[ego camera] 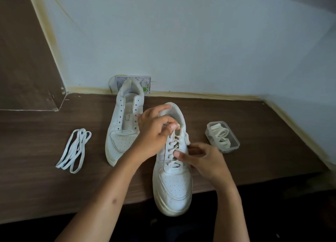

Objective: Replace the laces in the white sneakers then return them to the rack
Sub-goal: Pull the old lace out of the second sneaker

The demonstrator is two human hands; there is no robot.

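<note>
Two white sneakers stand on a dark wooden table (36,136). The near sneaker (172,185) is laced with a cream lace (175,141), and its toe hangs over the table's front edge. My left hand (154,130) pinches the lace end at the top eyelets. My right hand (203,160) holds the shoe's right side, its thumb on the laces and its fingers curled at the eyelet edge. The far sneaker (123,125) has empty eyelets and no lace. A loose bundle of white laces (74,150) lies to the left.
A clear plastic box (222,139) holding a cream lace sits to the right of the near sneaker. A small printed card (146,83) leans against the white wall behind the far sneaker. A raised wooden block (27,60) fills the back left corner.
</note>
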